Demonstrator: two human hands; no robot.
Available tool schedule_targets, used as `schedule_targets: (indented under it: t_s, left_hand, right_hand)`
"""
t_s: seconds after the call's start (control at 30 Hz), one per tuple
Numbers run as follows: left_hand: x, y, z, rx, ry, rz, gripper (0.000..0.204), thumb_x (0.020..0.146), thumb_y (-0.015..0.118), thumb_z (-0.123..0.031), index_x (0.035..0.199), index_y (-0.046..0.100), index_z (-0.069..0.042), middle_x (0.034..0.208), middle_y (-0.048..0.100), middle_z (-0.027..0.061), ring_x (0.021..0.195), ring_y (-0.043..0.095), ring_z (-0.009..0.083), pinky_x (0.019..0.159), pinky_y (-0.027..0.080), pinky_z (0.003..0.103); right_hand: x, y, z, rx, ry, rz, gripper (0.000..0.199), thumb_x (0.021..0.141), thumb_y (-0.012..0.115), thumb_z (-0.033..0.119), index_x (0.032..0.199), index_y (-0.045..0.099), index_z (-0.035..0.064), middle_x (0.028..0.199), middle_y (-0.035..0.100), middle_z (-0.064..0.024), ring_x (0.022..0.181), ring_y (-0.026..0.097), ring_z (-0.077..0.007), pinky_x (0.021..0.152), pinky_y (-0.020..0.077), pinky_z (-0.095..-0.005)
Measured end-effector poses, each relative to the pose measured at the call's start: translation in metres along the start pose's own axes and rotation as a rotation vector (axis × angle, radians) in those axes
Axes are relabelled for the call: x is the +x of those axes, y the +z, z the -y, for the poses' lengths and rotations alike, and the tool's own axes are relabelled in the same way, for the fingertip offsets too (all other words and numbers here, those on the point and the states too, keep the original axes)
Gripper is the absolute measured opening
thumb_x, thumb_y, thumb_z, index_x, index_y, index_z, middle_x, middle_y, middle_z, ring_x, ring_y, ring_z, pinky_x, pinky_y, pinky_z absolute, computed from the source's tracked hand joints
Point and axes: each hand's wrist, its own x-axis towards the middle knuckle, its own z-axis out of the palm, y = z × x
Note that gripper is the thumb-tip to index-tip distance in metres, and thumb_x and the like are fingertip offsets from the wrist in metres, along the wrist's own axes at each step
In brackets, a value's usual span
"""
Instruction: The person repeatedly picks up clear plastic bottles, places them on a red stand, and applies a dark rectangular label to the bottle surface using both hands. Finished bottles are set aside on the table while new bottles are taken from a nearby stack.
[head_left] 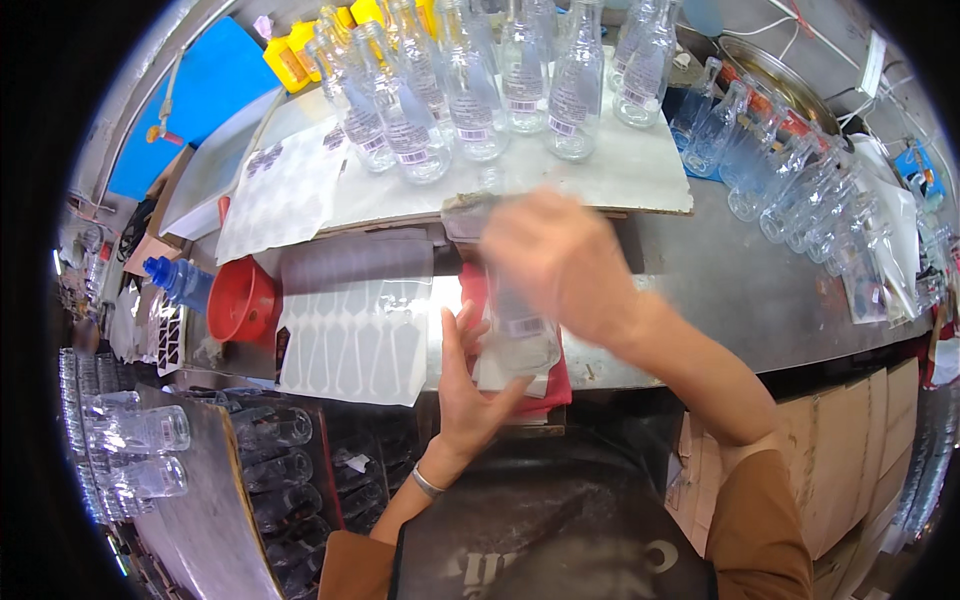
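A clear glass bottle with a printed label lies tilted over a red cloth at the bench's near edge, its base toward me. My left hand is at the left of the bottle's base, fingers and thumb spread apart. Over the upper part of the bottle is my right hand, curled and smeared by motion. It hides the bottle's neck, and whether its fingers grip the glass does not show. Left of my hands lies a sheet of clear bottle-shaped labels.
Several labelled bottles stand on a raised white board ahead. More clear bottles line the right side. A red bowl and a blue-capped plastic bottle sit at left. Cardboard is below right, stacked bottles below left.
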Motion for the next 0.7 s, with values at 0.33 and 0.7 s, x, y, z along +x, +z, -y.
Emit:
schedule_targets:
  t_s: [0.33,0.7]
  left_hand:
    - [-0.004,-0.013,0.01,-0.062,0.003,0.058,0.115,0.076,0.077,0.0,0.162,0.0,-0.003,0.158,0.033,0.0227,0.139,0.045,0.0339,0.116,0.036,0.045]
    - [0.072,-0.002,-0.009,-0.493,-0.409,0.076,0.063,0.104,0.058,-0.031,0.152,0.036,0.004,0.149,0.048,0.0154,0.138,0.046,0.0234,0.115,0.034,0.037]
  right_hand:
    - [-0.042,-0.009,0.001,0.347,0.091,0.094,0.014,0.078,0.072,0.011,0.09,0.064,0.011,0.093,0.066,-0.0087,0.085,0.065,-0.0304,0.076,0.0558,-0.043]
    - [-0.102,-0.007,0.022,0.67,0.316,-0.016,0.027,0.075,0.074,0.001,0.1,0.064,0.0046,0.105,0.067,-0.0131,0.1,0.065,-0.0343,0.088,0.0543,-0.041]
